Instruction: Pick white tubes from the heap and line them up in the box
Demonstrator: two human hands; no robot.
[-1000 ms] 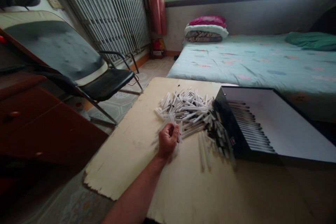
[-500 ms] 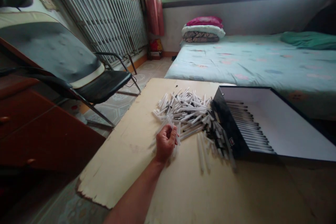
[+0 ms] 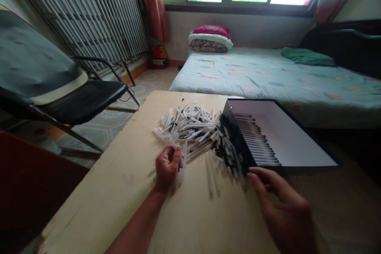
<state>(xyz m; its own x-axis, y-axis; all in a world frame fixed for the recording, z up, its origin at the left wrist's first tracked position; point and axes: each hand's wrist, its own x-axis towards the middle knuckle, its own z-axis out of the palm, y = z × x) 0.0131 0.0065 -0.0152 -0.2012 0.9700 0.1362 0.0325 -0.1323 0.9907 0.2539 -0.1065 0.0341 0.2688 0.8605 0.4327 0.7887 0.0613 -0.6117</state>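
On the table's near left, my left hand (image 3: 167,168) is closed with thumb against fingers around a few translucent white pen barrels (image 3: 172,141). Just beyond it spreads a heap of white pen barrels and dark pen parts (image 3: 195,125). My right hand (image 3: 281,202) is at the near corner of the black-edged box (image 3: 300,127), beside a bunch of dark pen pieces (image 3: 229,158). Its thumb and forefinger tips come together in a pinch; blur hides what is between them. Inside the box, several dark-capped pens (image 3: 258,143) lie in a row along its left side.
Two loose barrels (image 3: 210,176) lie on the pale wooden table (image 3: 125,182) between my hands. A small dark piece (image 3: 182,99) is near the far edge. A black chair (image 3: 83,99) stands to the left, and a bed (image 3: 238,73) is behind the table.
My right hand has come into view from the lower right and reached the box corner. My left hand keeps its grip on the barrels. The view has turned to the right.
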